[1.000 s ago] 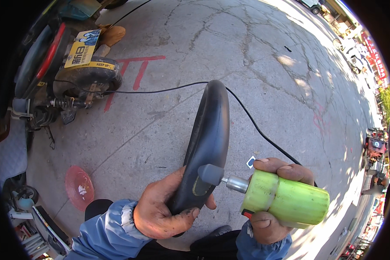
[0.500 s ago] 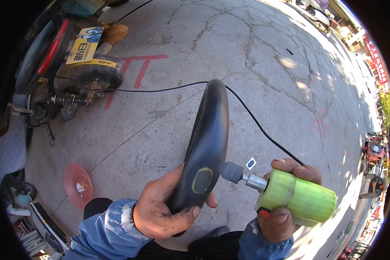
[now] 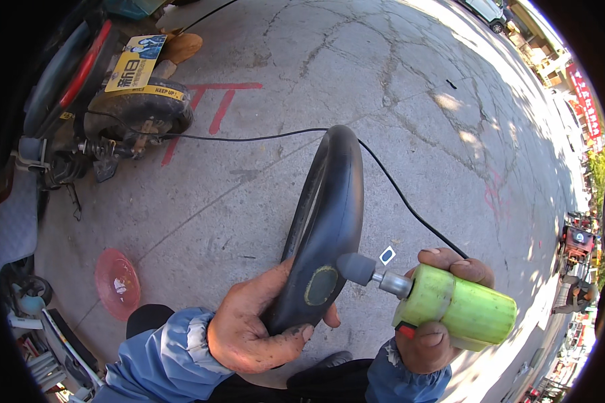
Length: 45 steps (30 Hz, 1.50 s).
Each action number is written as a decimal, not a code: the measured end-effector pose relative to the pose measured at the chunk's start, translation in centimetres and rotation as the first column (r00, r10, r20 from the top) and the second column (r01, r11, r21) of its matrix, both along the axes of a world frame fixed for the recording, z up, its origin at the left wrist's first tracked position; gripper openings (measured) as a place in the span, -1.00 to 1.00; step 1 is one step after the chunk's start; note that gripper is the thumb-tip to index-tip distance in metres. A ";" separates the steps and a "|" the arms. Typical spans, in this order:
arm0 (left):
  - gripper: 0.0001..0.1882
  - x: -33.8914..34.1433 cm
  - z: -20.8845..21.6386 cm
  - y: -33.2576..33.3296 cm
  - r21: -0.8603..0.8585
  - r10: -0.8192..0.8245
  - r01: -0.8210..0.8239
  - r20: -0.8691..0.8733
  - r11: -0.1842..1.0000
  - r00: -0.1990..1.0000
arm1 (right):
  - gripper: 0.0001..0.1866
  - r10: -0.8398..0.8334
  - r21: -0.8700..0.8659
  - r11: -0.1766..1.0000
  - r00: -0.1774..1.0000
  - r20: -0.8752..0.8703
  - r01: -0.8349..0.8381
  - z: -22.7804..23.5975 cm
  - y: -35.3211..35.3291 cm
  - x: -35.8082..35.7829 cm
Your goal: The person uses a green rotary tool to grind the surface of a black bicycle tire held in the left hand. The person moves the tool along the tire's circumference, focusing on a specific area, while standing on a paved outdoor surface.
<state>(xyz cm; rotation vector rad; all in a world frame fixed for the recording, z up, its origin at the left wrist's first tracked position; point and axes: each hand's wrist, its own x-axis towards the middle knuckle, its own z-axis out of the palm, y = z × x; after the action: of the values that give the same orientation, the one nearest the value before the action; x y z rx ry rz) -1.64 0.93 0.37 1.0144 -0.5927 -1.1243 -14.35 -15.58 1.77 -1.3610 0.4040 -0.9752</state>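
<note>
My left hand [image 3: 254,329] is closed round the lower end of a black inner tube [image 3: 339,201], which stands up as a narrow loop. On the side facing right, the tube has a dull oval patch [image 3: 321,285] with a yellowish rim. In my right hand [image 3: 433,339] is a small green electric grinder [image 3: 460,305], fingers above it and thumb by its red switch. The grinder's grey rounded tip [image 3: 356,269] is at the tube beside the patch; whether it touches I cannot tell. A black cord [image 3: 410,201] runs behind the tube to the grinder.
A parked scooter [image 3: 134,114] with a yellow card stands at the upper left. On the concrete lie a pink bowl [image 3: 133,289] and a small white-and-dark patch [image 3: 387,255]. A tool rack [image 3: 47,356] is at the lower left. A person [image 3: 575,295] is at the far right.
The tube has turned slightly, so its loop opening shows more. The grinder tip has shifted a little left with the grinder, toward the oval patch.
</note>
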 end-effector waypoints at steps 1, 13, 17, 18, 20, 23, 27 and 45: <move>-0.32 0.0 0.0 0.0 0.005 -0.006 0.006 0.006 1.000 1.000 | -0.21 0.010 -0.009 1.000 1.000 0.006 -0.010 -0.1 -0.1 0.0; -0.31 0.0 -0.3 -0.1 -0.010 0.029 -0.029 0.012 1.000 1.000 | -0.24 0.063 0.007 0.998 0.998 -0.021 -0.063 0.3 -0.5 -0.7; -0.31 -0.1 -0.4 -0.1 -0.015 0.020 -0.020 0.025 1.000 0.999 | -0.26 0.050 0.002 0.999 0.999 -0.009 -0.050 0.5 -0.3 -0.4; -0.31 -0.1 -0.4 -0.1 -0.017 0.017 -0.016 0.030 1.000 0.999 | -0.26 0.051 -0.004 0.999 0.999 -0.005 -0.051 0.4 -0.3 -0.4; -0.31 -0.2 -0.4 0.0 -0.008 0.015 -0.014 0.034 1.000 0.999 | -0.27 0.061 0.000 0.998 0.998 0.002 -0.061 0.4 -0.3 -0.4; -0.30 -0.2 -0.3 0.1 0.000 0.005 -0.005 0.008 1.000 1.000 | -0.29 0.068 0.004 0.998 0.998 0.008 -0.068 0.5 -0.2 -0.3; -0.30 -0.1 -0.2 0.0 0.011 0.015 -0.015 0.000 1.000 1.000 | -0.28 0.056 -0.011 0.998 0.998 -0.011 -0.056 0.4 -0.4 -0.5; -0.44 -0.5 -0.3 0.0 0.088 -0.044 0.038 0.067 0.995 0.997 | -0.24 0.087 -0.019 0.996 0.996 -0.016 -0.088 0.3 0.0 -0.5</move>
<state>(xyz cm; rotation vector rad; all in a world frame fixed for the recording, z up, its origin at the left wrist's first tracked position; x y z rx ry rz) -2.18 0.88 0.08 1.1231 -0.6265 -1.1631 -14.85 -15.63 2.08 -1.3927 0.3442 -0.8990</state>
